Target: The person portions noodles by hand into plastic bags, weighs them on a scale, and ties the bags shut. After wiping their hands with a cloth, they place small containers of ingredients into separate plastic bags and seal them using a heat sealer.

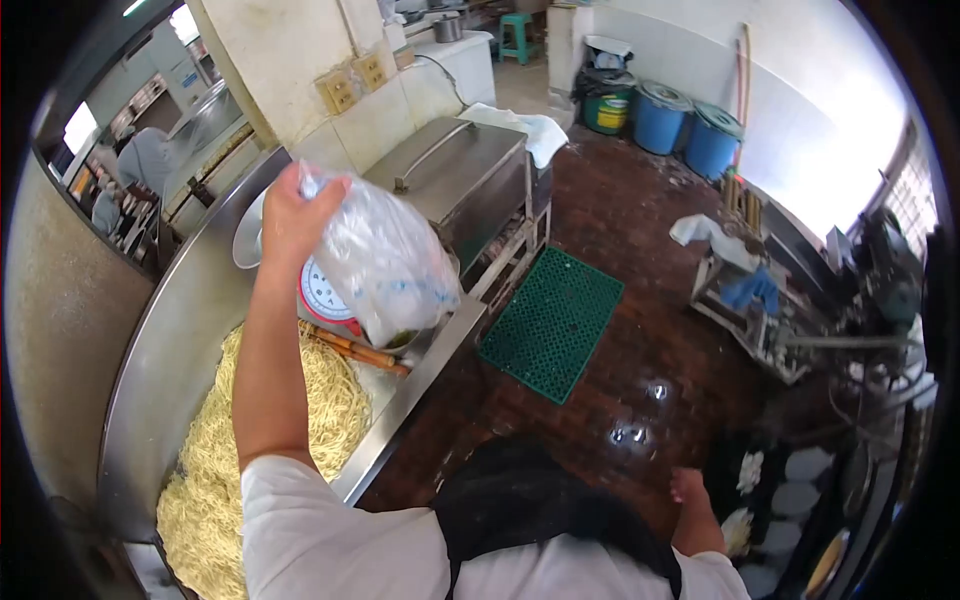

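Note:
My left hand (pixel 300 212) grips the gathered top of a clear plastic bag (pixel 385 255) and holds it up over the far end of a metal trough (pixel 150 375). Behind the bag is a round scale dial (pixel 322 292) with a red rim, partly covered. Yellow noodles (pixel 335 400) lie heaped in the trough under my left arm, with wooden sticks (pixel 360 350) just beyond them. Low at my right side hangs my right hand (pixel 687 486), its fingers curled; whether anything is in them is too small to tell.
A metal chest (pixel 420 170) stands beyond the trough. A green mat (pixel 555 325) lies on the wet brown floor. Blue bins (pixel 660 118) line the back wall. Machinery with cloths (pixel 750 292) is at the right. People (pixel 145 160) show through the opening at left.

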{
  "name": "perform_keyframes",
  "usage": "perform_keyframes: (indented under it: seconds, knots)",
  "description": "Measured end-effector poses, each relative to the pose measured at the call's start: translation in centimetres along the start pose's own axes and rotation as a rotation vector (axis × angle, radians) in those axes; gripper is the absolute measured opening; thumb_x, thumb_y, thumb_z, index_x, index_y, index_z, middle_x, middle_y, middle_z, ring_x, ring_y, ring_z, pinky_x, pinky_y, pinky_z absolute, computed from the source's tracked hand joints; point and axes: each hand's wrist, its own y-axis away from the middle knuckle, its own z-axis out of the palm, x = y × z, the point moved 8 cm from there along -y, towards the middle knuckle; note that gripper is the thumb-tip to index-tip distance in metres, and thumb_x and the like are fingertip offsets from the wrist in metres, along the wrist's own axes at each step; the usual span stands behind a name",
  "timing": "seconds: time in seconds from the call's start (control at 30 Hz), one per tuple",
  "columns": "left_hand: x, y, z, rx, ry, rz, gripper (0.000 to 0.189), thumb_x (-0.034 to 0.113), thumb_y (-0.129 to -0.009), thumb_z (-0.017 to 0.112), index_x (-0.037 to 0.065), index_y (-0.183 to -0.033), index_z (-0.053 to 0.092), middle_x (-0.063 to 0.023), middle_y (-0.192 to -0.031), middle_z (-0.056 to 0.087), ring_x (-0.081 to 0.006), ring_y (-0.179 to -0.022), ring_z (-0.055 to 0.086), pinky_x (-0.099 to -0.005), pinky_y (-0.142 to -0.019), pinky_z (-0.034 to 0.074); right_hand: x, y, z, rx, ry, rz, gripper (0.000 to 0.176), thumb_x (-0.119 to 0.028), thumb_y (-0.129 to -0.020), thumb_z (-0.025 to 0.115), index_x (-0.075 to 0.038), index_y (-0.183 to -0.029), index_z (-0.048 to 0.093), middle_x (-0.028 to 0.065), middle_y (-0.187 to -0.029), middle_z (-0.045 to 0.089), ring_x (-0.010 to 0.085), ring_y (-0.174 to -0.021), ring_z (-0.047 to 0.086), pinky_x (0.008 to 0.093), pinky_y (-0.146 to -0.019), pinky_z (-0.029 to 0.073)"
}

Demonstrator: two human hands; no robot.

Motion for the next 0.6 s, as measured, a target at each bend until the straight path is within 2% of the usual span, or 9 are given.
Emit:
perform_keyframes:
  seconds: [0.03,0.1,0.13,0.2,0.3,0.4,0.47,0.5,0.6]
  knots:
    - [0.2,-2.4,0.9,0.044,-0.035,0.010,0.029,0.025,-0.078,0.077,-0.001,-0.087,0.066,-0.0087,-0.076,0.068,-0.0164,-0.069,0.063,-0.0320,-0.067,0.050,-3.8,-5.7,-2.4,-0.068,0.261,-0.180,0.013,-0.021,-0.092,0.058,-0.014,-0.100,0.066,0.0084,-0.064,0.056,0.0240,-0.049,0.054,0.0398,-0.039,0.041]
    - [-0.3,-7.2,2.9,0.093,-0.074,0.010,0.032,0.027,-0.077,0.077,-0.001,-0.087,0.065,-0.0106,-0.077,0.069,-0.0183,-0.070,0.064,-0.0328,-0.068,0.051,-13.1,-15.1,-6.5,0.211,0.584,-0.608,0.008,-0.020,-0.088,0.063,-0.013,-0.094,0.064,0.0052,-0.058,0.052,0.0220,-0.044,0.051,0.0360,-0.038,0.038]
    - [-0.9,-9.8,3.9,0.123,-0.105,0.015,0.036,0.030,-0.077,0.076,-0.002,-0.087,0.065,-0.0126,-0.077,0.069,-0.0202,-0.070,0.065,-0.0337,-0.068,0.051,-19.8,-13.3,-7.6,0.208,0.589,-0.620,0.008,-0.020,-0.088,0.063,-0.013,-0.094,0.064,0.0052,-0.058,0.052,0.0220,-0.044,0.051,0.0360,-0.038,0.038]
    - [-3.0,-15.2,6.2,0.153,-0.127,-0.014,0.037,0.031,-0.076,0.076,-0.002,-0.088,0.066,-0.0149,-0.078,0.071,-0.0224,-0.072,0.067,-0.0346,-0.069,0.052,-29.3,-7.3,-5.3,0.144,-0.528,-0.288,0.009,-0.021,-0.087,0.064,-0.012,-0.085,0.062,0.0019,-0.061,0.055,0.0193,-0.051,0.056,0.0339,-0.041,0.041]
    - [-7.6,-22.2,9.3,0.195,-0.128,-0.053,0.040,0.033,-0.075,0.077,-0.002,-0.090,0.066,-0.0159,-0.081,0.071,-0.0236,-0.074,0.068,-0.0353,-0.070,0.052,-35.4,-9.7,-1.0,0.002,-0.283,-0.205,0.011,-0.023,-0.089,0.063,-0.012,-0.089,0.066,0.0002,-0.070,0.061,0.0179,-0.057,0.059,0.0327,-0.046,0.044]
    - [-13.4,-27.5,12.6,0.255,-0.219,-0.087,0.045,0.037,-0.075,0.077,-0.003,-0.094,0.067,-0.0165,-0.082,0.071,-0.0263,-0.073,0.069,-0.0364,-0.070,0.052,-38.2,-10.5,-1.2,-0.127,-0.031,-0.073,0.015,-0.025,-0.092,0.062,-0.013,-0.094,0.069,-0.0015,-0.080,0.067,0.0166,-0.062,0.061,0.0315,-0.051,0.048]
    - [-18.1,-31.4,14.9,0.240,-0.292,-0.165,0.052,0.040,-0.075,0.077,-0.003,-0.102,0.068,-0.0190,-0.089,0.071,-0.0307,-0.083,0.070,-0.0383,-0.076,0.053,-41.2,-10.6,-1.7,-0.060,-0.005,0.009,0.016,-0.026,-0.092,0.062,-0.012,-0.094,0.070,-0.0004,-0.078,0.066,0.0163,-0.064,0.062,0.0280,-0.047,0.046]
    - [-18.7,-32.5,15.9,0.304,-0.432,-0.165,0.061,0.043,-0.076,0.075,-0.002,-0.116,0.065,-0.0228,-0.102,0.070,-0.0343,-0.098,0.069,-0.0408,-0.087,0.052,-42.8,-12.4,-2.3,-0.062,0.012,0.058,0.018,-0.024,-0.094,0.059,-0.011,-0.100,0.068,0.0043,-0.077,0.067,0.0161,-0.063,0.063,0.0338,-0.049,0.051]
    - [-23.0,-36.5,19.7,0.301,-0.654,-0.121,0.068,0.046,-0.078,0.073,-0.001,-0.125,0.059,-0.0255,-0.114,0.066,-0.0380,-0.109,0.064,-0.0453,-0.094,0.050,-51.1,-19.6,-3.2,-0.178,0.059,-0.055,0.019,-0.026,-0.095,0.059,-0.009,-0.097,0.068,0.0033,-0.073,0.064,0.0141,-0.061,0.060,0.0330,-0.047,0.048]
